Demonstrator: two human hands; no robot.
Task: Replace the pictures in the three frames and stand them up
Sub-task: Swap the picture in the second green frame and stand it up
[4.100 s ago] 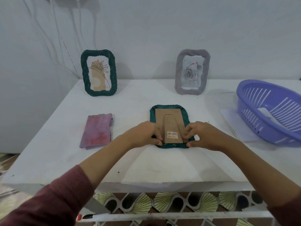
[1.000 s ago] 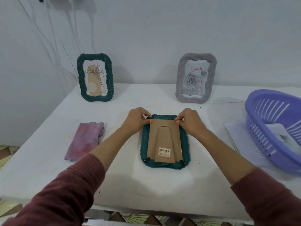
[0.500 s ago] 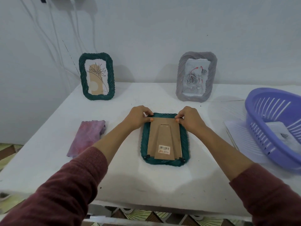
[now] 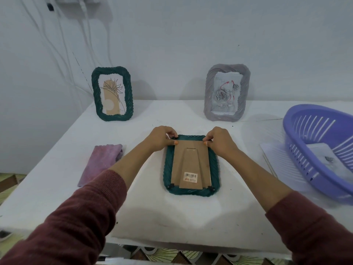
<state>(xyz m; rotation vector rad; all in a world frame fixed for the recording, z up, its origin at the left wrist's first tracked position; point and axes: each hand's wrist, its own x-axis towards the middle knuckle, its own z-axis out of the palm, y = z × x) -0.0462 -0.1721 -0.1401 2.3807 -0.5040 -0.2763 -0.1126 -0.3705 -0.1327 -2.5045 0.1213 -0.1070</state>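
The green frame [image 4: 191, 165] lies face down at the centre of the white table [image 4: 57, 188], its cardboard back [image 4: 191, 165] up. The left hand [image 4: 161, 138] pinches its corner at 11 o'clock, the right hand [image 4: 219, 140] the corner at 1 o'clock, fingertips closed on the small tabs there.

green frame [image 4: 191, 191] face-down, two frames [image 4: 226, 92] upright
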